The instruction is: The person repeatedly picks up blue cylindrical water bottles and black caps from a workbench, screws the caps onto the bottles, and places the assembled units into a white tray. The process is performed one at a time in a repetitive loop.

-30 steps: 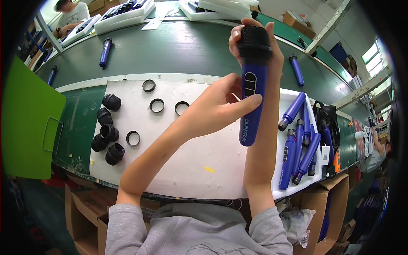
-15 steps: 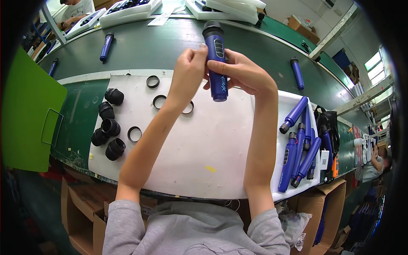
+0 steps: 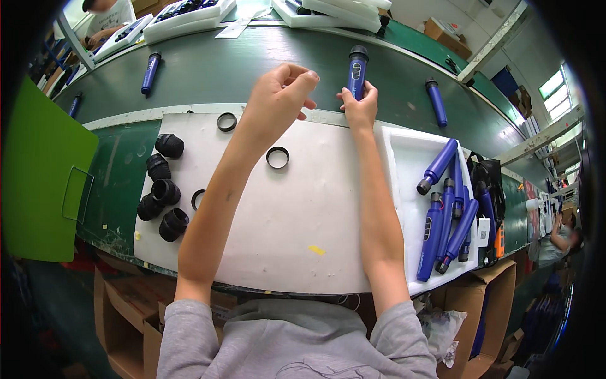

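My right hand (image 3: 361,108) grips the lower end of a blue handheld microphone (image 3: 356,74), which has a dark grille head and stands nearly upright over the dark green belt. To its left, my left hand (image 3: 281,98) is raised with loosely curled, parted fingers and nothing visible in them. Below the hands, black rings lie on the pale work mat (image 3: 303,221): one ring (image 3: 278,149) near the middle, another ring (image 3: 226,114) farther left, and a third ring (image 3: 195,199) partly behind my left forearm. Several black microphone heads (image 3: 170,145) cluster at the mat's left edge.
A white foam tray (image 3: 398,170) at right holds several blue microphone bodies without heads (image 3: 430,237). On the belt (image 3: 208,69) lie more microphones, one left (image 3: 151,74) and one right (image 3: 435,102). A green panel (image 3: 50,170) stands at far left. Another person works beyond the belt.
My left hand has come off the microphone and moved slightly left. My right hand has carried the microphone right and away from me, over the belt.
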`<state>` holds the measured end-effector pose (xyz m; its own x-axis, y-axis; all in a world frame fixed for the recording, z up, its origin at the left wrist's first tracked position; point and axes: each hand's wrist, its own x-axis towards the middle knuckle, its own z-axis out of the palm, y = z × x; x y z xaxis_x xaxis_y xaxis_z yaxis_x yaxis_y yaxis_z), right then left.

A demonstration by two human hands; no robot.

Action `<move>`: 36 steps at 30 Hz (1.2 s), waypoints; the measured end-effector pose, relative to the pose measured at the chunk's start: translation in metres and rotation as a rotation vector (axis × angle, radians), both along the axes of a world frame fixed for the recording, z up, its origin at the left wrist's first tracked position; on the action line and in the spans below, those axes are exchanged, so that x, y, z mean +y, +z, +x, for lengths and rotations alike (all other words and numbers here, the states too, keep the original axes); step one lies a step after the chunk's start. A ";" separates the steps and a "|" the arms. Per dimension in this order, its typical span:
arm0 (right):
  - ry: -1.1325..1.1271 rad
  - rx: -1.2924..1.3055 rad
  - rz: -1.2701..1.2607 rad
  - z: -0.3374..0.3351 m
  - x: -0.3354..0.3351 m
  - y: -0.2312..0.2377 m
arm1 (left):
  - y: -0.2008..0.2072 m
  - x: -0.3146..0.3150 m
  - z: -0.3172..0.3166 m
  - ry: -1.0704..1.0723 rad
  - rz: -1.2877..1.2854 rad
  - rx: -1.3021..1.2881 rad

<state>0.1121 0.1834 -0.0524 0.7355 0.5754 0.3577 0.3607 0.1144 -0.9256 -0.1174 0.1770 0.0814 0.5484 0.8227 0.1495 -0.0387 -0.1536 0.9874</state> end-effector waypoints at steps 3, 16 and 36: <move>-0.269 -0.289 -0.061 0.002 -0.011 0.002 | -0.003 -0.004 0.003 -0.009 0.004 -0.006; -0.527 -0.582 -0.320 0.031 0.008 -0.035 | -0.005 -0.021 0.011 -0.096 0.071 0.061; -0.465 -0.644 0.079 0.029 0.003 -0.025 | -0.107 -0.177 0.245 -0.120 0.583 0.461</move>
